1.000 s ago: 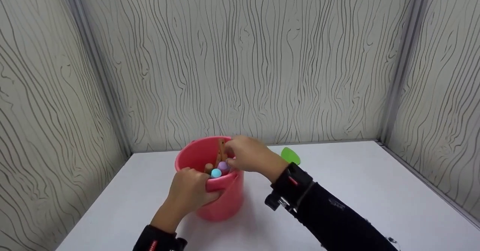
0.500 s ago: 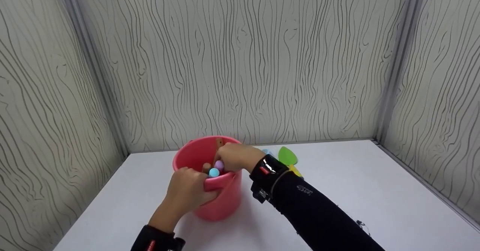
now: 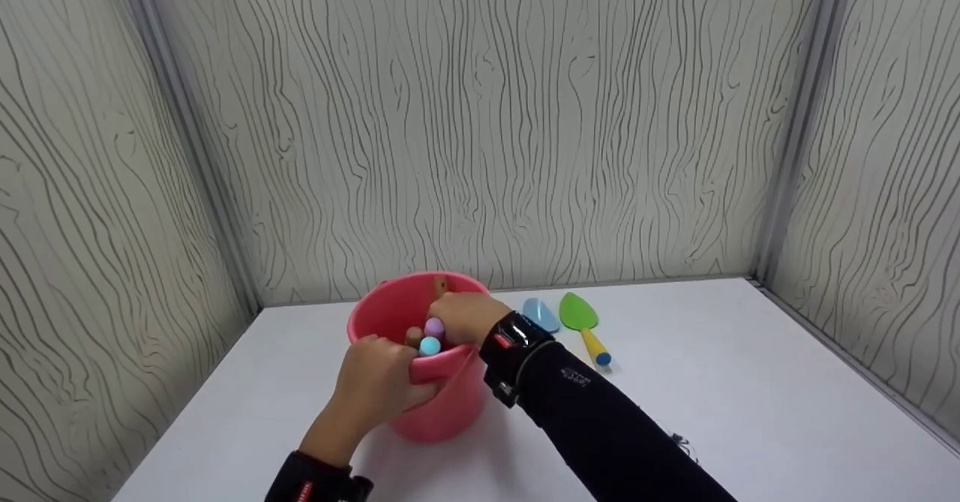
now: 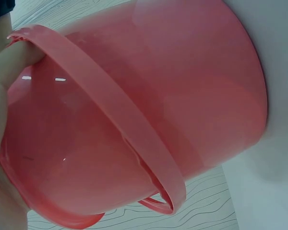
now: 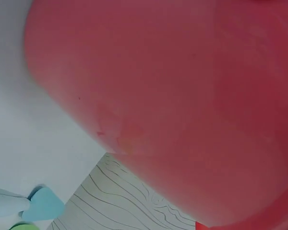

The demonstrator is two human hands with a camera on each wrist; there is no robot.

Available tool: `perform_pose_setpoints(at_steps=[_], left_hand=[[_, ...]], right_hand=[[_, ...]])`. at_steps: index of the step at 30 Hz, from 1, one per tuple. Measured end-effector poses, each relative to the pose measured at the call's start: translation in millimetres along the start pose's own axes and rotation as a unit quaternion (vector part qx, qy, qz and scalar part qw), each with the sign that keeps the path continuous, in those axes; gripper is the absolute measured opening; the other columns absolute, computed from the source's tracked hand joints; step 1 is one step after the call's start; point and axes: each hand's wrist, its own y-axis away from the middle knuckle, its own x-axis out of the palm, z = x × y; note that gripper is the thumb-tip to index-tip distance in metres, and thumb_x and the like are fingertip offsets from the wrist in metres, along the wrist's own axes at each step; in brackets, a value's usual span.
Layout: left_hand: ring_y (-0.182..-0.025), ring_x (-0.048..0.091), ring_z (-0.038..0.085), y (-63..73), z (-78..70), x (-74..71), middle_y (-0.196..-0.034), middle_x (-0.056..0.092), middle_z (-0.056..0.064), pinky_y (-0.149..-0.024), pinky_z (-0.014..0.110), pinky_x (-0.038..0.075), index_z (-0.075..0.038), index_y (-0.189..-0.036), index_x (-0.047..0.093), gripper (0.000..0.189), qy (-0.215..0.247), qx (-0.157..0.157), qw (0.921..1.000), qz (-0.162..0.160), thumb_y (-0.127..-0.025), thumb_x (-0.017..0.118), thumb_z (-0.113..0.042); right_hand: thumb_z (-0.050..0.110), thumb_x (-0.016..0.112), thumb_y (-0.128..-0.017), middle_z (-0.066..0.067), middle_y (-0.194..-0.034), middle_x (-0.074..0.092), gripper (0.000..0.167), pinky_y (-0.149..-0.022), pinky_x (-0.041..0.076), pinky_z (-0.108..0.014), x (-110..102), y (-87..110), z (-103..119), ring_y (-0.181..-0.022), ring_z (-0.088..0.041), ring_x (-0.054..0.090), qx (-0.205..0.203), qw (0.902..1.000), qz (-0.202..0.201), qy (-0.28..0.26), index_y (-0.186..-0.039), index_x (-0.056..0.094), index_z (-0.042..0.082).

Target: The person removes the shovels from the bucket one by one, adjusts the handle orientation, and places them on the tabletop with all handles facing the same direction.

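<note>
A pink plastic bucket stands on the table in the head view. Its near rim is gripped by my left hand; in the left wrist view, that hand's thumb sits under the bucket's handle, which hangs down. My right hand reaches over the right rim into the bucket, its fingers hidden inside. Beside it, rounded ends show: one light blue, one purple, one brown. A flat wooden piece with a hole leans at the back. The bucket's wall fills most of the right wrist view.
Right of the bucket lies a toy trowel with a green blade and yellow handle. A light blue blade lies beside it, partly behind my right wrist. Patterned wall panels enclose the white table at back and sides.
My right hand has moved left and lower into the bucket. Its forearm now uncovers the trowel's yellow handle and the light blue blade. My left hand keeps its grip on the rim.
</note>
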Motion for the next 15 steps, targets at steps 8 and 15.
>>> perform_pose_setpoints(at_steps=[8,15], left_hand=[[-0.049,0.036,0.005,0.0,1.0,0.3,-0.051,0.047,-0.008,-0.054,0.022,0.042,-0.018,-0.061,0.057,0.047,0.0,0.002,1.0,0.003,-0.072,0.097,-0.039],[-0.05,0.036,0.009,-0.5,1.3,0.8,-0.05,0.047,-0.006,-0.052,0.024,0.038,-0.018,-0.058,0.053,0.05,-0.02,0.006,0.9998,0.0,-0.073,0.095,-0.041]], right_hand=[[0.023,0.066,-0.104,0.006,-0.064,0.059,0.03,-0.064,0.05,-0.025,-5,0.8,-1,-0.066,-0.013,0.059,-0.025,0.9996,0.011,0.01,-0.075,0.071,0.021],[0.017,0.057,-0.109,0.006,-0.144,0.067,0.041,-0.112,0.05,-0.041,-27,9.5,0,-0.138,-0.021,0.058,-0.021,0.9973,0.011,0.069,-0.147,0.066,0.027]])
